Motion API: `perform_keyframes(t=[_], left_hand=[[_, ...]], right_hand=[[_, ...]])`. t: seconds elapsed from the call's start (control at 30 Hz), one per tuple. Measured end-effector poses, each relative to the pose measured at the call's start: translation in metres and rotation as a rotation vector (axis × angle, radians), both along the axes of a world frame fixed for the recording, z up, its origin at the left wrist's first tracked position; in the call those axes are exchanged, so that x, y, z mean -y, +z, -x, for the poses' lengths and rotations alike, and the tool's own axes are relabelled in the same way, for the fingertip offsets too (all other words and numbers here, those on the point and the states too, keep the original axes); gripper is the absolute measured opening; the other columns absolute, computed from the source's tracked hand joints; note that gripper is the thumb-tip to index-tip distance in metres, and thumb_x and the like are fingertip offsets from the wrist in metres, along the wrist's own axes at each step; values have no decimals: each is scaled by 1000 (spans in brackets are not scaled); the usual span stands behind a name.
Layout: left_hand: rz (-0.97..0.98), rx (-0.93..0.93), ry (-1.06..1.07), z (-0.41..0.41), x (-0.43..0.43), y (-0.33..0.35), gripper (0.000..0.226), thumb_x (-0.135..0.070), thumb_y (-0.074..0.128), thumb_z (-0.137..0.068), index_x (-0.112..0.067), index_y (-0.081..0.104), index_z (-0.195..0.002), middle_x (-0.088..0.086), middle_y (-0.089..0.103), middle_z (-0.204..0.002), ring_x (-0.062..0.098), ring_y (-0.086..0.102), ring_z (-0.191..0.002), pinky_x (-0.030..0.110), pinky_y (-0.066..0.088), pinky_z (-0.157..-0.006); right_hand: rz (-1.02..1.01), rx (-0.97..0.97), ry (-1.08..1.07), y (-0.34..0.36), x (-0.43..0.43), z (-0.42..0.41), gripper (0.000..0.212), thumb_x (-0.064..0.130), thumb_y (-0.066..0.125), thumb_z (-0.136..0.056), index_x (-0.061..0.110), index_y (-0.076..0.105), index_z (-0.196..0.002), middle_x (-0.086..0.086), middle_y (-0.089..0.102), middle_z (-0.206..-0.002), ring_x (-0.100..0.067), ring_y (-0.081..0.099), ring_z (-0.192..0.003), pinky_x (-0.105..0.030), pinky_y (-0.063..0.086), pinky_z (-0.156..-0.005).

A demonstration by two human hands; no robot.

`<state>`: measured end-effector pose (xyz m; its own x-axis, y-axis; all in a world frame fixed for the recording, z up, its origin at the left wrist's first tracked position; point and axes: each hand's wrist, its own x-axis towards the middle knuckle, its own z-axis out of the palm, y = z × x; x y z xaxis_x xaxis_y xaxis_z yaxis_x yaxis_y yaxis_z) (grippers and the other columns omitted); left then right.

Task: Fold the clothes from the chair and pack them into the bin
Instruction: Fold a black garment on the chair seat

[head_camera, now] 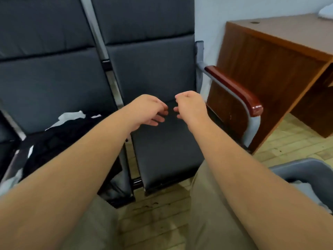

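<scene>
head view: left hand (149, 110) and right hand (191, 107) hang side by side, just apart, over the back half of the bench's right seat (167, 150). fingers of both are loosely curled downward and neither holds anything. clothes (59, 138), a dark heap with white showing at its edges, lie on the next seat to the left, reaching its front edge. the heap's long axis runs diagonally, front-left to back-right. the left hand is nearer (the right would have to cross over). bin (306, 168), grey, stands on the floor at the right beside the right forearm, with pale cloth inside. judgement: next garment not yet picked; the reach goes leftward, the folded load rightward.
</scene>
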<state>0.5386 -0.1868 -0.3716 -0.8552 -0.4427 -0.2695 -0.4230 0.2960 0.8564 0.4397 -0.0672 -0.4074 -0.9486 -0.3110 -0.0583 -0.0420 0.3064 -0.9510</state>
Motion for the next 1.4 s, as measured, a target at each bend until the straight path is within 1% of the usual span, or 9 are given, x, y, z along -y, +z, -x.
perform_keyframes(t=[0.2, 0.33, 0.67, 0.77, 0.87, 1.03, 1.17, 1.3, 1.4], left_hand=[[-37, -40, 240, -66, 93, -47, 22, -12, 54, -102, -15, 76, -106, 5, 80, -103, 16, 78, -83, 35, 64, -74], [435, 181, 265, -103, 148, -112, 12, -16, 58, -99, -19, 69, -98, 4, 76, -106, 24, 71, -99, 36, 56, -91], [643, 878, -96, -145, 223, -172, 86, -37, 62, -96, -39, 16, -168, 7, 1, -176, 42, 8, -159, 57, 26, -127], [728, 779, -72, -144, 227, -171, 72, -28, 60, -98, -38, 32, -164, 7, 20, -168, 41, 22, -151, 58, 37, -120], [877, 750, -79, -139, 226, -171, 55, -17, 56, -100, -32, 50, -152, 5, 42, -147, 37, 38, -137, 53, 49, -106], [987, 696, 25, -129, 224, -172, 39, -11, 54, -100, -28, 67, -133, 3, 57, -135, 31, 48, -131, 45, 49, -99], [768, 445, 214, -130, 234, -168, 21, -22, 62, -99, -38, 72, -107, 2, 68, -123, 29, 62, -116, 41, 54, -96], [570, 97, 312, -129, 231, -145, 14, -20, 66, -101, -32, 73, -103, -5, 73, -97, 15, 66, -95, 24, 46, -79], [507, -48, 279, -129, 218, -123, 15, -23, 62, -102, -34, 72, -106, -1, 73, -93, 16, 66, -92, 29, 52, -85]], right_hand=[[-115, -45, 258, -19, 105, -58, 27, 20, 49, -96, 7, 72, -102, -11, 74, -101, -33, 74, -94, -59, 62, -82], [-193, -32, 377, -60, 143, -79, 30, 24, 48, -99, 7, 72, -104, -10, 74, -99, -29, 73, -92, -53, 63, -82], [-652, -173, 809, -93, 209, -86, 25, 15, 49, -90, 14, 42, -67, -6, 44, -64, -25, 46, -61, -32, 35, -55], [-748, -197, 949, -100, 216, -94, 27, 22, 52, -95, 8, 63, -74, -6, 60, -73, -33, 61, -70, -37, 50, -61], [-823, -167, 1071, -105, 214, -98, 38, 31, 55, -104, 5, 76, -121, -15, 74, -118, -33, 69, -112, -36, 54, -96], [-864, -175, 1063, -104, 207, -92, 37, 34, 59, -101, 9, 76, -123, -12, 72, -128, -34, 68, -120, -48, 55, -105], [-833, -215, 993, -104, 204, -85, 45, 33, 65, -99, 9, 67, -137, -13, 66, -140, -34, 65, -125, -47, 54, -107], [-630, -185, 883, -106, 202, -78, 97, 42, 83, -88, 36, 27, -167, -7, 42, -161, -29, 54, -136, -38, 51, -106], [-491, -160, 884, -107, 202, -78, 75, 46, 83, -87, 44, 48, -152, 3, 60, -142, -19, 64, -120, -36, 55, -99]])
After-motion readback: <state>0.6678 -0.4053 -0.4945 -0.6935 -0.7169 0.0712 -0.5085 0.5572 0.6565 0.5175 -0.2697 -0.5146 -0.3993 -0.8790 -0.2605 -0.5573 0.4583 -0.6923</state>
